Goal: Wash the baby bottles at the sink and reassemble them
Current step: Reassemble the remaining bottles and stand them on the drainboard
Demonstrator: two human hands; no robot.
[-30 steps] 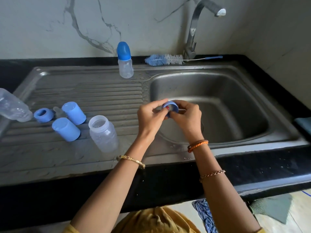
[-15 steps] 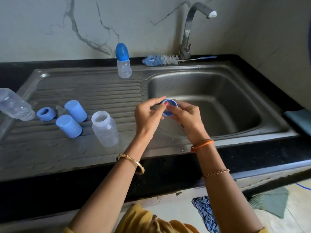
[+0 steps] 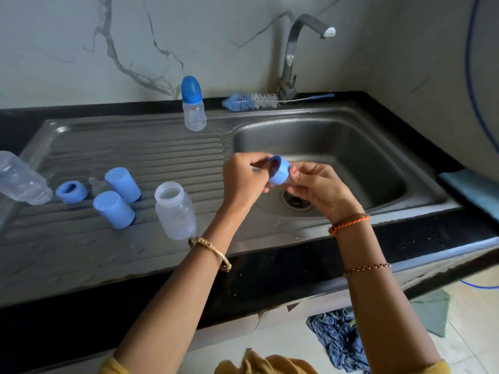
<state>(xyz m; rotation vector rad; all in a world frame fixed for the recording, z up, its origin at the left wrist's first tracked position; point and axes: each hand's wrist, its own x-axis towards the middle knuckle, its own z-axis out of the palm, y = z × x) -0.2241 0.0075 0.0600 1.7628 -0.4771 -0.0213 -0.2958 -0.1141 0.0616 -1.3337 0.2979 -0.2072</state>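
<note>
Open bottle [image 3: 175, 210] upright near drainboard [image 3: 67, 255] front edge; left hand [image 3: 244, 182] and right hand [image 3: 318, 190] both pinching blue collar ring [image 3: 279, 172] over sink basin [image 3: 378, 168]; capped bottle [image 3: 193, 103] upright at back edge.

My steel drainboard [image 3: 162, 147] carried two blue caps [image 3: 122, 180], a ring [image 3: 71, 192], an open bottle [image 3: 175, 210] and a capped bottle [image 3: 193, 103].

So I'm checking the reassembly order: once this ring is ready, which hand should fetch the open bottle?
Probably the left hand: the open bottle stands on the drainboard on its side, close by its wrist. The right hand is over the basin, farther off, and can keep holding the ring.
</note>
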